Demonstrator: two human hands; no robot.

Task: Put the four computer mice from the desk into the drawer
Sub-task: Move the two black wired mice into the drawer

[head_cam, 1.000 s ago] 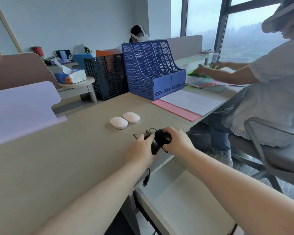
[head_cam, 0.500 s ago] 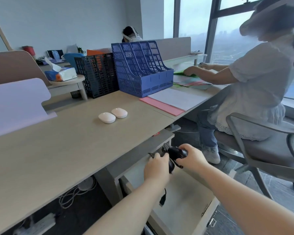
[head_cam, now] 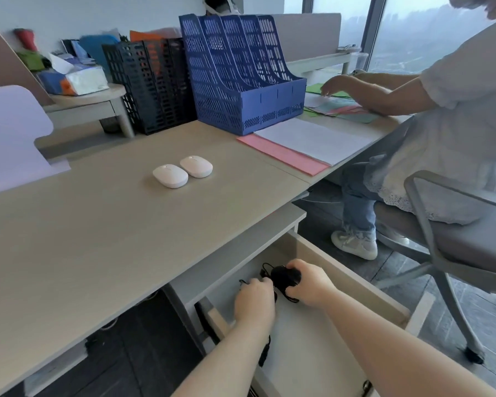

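Both hands are inside the open drawer point(head_cam: 352, 285), below the table point(head_cam: 98, 239) edge. The right hand point(head_cam: 309, 286) has its fingers closed around a black mouse point(head_cam: 284, 277); the left hand point(head_cam: 254, 300) has its fingers curled shut on the second black mouse, which is mostly hidden, its cord point(head_cam: 265, 351) hanging below the wrist. Two white mice point(head_cam: 169, 175) lie touching side by side on the table, well behind the drawer.

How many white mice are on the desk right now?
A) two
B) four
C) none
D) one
A: two white mice lie side by side on the desk, neither yet in the open drawer.
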